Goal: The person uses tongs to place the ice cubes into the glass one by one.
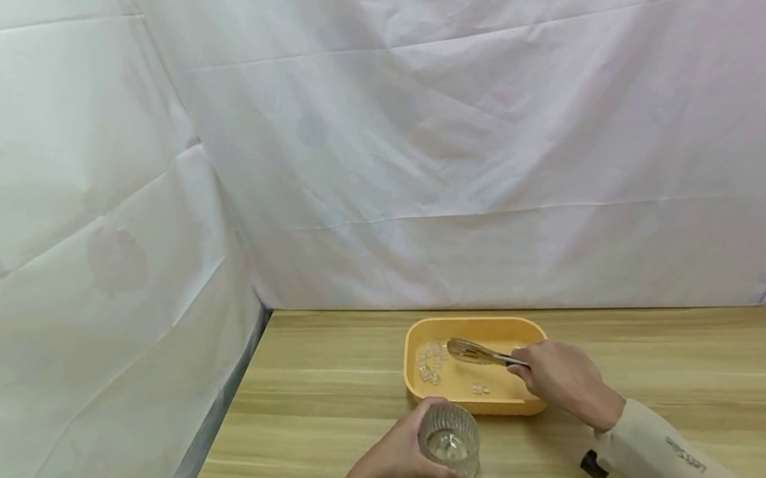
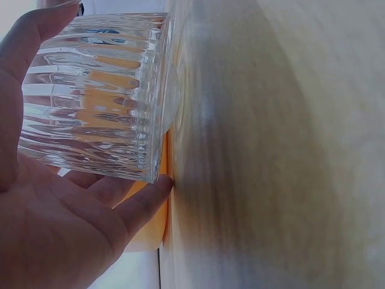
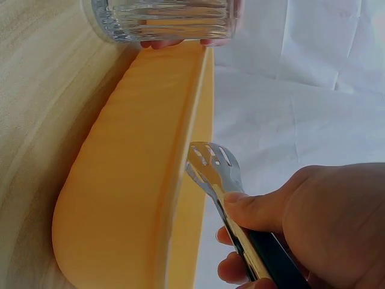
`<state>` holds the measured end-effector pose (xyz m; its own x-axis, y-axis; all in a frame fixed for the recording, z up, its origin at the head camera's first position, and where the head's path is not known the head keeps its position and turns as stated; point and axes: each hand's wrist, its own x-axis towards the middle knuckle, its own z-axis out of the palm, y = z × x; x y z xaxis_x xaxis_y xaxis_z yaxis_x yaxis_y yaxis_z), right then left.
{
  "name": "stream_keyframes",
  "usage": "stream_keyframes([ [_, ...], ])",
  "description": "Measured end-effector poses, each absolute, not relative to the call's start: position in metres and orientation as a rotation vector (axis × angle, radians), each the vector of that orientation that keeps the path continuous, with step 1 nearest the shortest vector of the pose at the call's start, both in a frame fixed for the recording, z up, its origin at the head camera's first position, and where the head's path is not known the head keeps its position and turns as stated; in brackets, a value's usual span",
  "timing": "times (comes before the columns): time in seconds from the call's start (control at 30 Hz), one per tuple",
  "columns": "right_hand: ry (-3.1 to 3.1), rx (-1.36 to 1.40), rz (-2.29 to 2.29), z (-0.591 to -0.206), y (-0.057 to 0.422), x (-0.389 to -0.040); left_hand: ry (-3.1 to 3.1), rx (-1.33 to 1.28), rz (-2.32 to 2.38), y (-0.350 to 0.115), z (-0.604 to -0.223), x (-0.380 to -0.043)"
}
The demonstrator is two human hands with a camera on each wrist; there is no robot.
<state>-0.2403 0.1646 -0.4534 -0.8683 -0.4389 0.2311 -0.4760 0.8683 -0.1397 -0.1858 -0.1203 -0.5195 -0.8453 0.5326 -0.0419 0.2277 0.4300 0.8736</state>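
Note:
My left hand (image 1: pixel 398 455) is wrapped around a clear ribbed glass (image 1: pixel 467 466), thumb on the near side and fingers on the far side. The glass is upright on or just above the table, in front of a yellow tray (image 1: pixel 509 404). In the right hand (image 1: pixel 568 379) is a pair of metal tongs (image 3: pixel 225 171) with slotted heads and dark handles, gripped between thumb and fingers. The tong heads hang over the tray, pointing left. Small clear pieces like ice cubes (image 1: pixel 430 373) lie mostly at the tray's left side. No piece shows between the tong heads.
The wood-grain table (image 1: pixel 316 385) extends on both sides of the tray. A white sheet (image 1: pixel 493 170) hangs behind the table, with others at the left and right. The tray's raised wall (image 3: pixel 126 174) stands between the right wrist camera and the tray's inside.

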Motion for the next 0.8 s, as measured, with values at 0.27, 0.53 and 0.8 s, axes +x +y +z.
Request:
stream_keyframes([
  [0.27,-2.824,0.702,0.287,-0.449,0.169,-0.239,2.376,0.661,1.362,-0.121,-0.520,-0.186],
  [0.53,-2.801,0.710,0.296,-0.444,0.171,-0.236,2.375,0.669,1.374,-0.122,-0.519,-0.186],
  [0.8,-2.803,0.720,0.322,-0.436,0.172,-0.231,2.371,0.658,1.384,-0.122,-0.519,-0.186],
])
